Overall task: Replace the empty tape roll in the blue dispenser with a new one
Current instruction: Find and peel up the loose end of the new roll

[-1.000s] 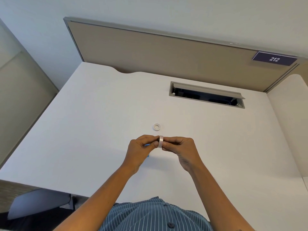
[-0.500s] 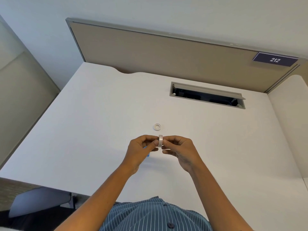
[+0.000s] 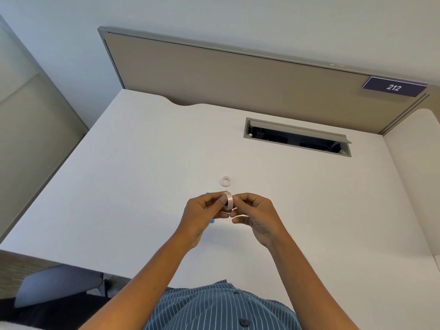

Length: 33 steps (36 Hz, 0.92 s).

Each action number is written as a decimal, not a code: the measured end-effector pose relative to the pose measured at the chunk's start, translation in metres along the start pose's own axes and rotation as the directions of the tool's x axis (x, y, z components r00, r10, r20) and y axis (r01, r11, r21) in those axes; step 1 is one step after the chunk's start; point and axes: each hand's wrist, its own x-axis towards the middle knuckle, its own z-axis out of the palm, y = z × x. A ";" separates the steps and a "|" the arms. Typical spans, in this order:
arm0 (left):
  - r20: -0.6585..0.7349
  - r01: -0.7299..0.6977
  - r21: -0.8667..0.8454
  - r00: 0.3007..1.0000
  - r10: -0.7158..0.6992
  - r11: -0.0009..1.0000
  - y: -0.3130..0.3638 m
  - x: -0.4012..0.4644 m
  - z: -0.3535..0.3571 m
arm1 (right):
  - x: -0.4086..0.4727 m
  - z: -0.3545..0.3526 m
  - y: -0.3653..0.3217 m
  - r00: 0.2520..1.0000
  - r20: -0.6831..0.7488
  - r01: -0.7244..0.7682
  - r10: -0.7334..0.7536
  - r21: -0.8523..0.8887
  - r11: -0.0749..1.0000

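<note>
A new clear tape roll stands on edge in the air above the white desk, pinched between both hands. My left hand holds its left side with the thumb on the rim. My right hand grips its right side with fingertips. The blue dispenser lies on the desk under my left hand; only small blue slivers show. The small white empty core lies flat on the desk just beyond the hands.
An open cable slot is set into the desk at the back right. A beige partition with a "212" sign stands behind. A grey chair part shows below the desk's front left edge.
The hands have stayed in almost the same spot. The fingers have shifted a little on the roll, and it is turned slightly, showing more of its rim.
</note>
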 end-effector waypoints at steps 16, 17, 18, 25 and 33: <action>-0.098 0.017 0.025 0.995 -0.015 1.000 -0.007 0.003 -0.005 | 0.002 0.007 0.003 1.000 -0.012 0.023 -0.024 -0.052 0.998; -0.105 0.020 0.026 0.994 -0.017 0.999 -0.007 0.004 -0.006 | 0.003 0.008 0.003 1.000 -0.014 0.022 -0.023 -0.056 0.998; -0.112 0.023 0.027 0.994 -0.020 0.999 -0.007 0.004 -0.006 | 0.004 0.009 0.004 1.000 -0.017 0.020 -0.021 -0.060 0.998; -0.157 0.047 0.052 0.987 -0.038 0.998 -0.012 0.014 -0.011 | 0.011 0.015 0.007 0.999 -0.053 0.009 -0.013 -0.070 0.998; -0.184 0.074 0.120 0.982 -0.051 0.990 -0.019 0.034 -0.021 | 0.025 0.022 0.011 0.994 -0.104 0.012 -0.021 -0.087 0.996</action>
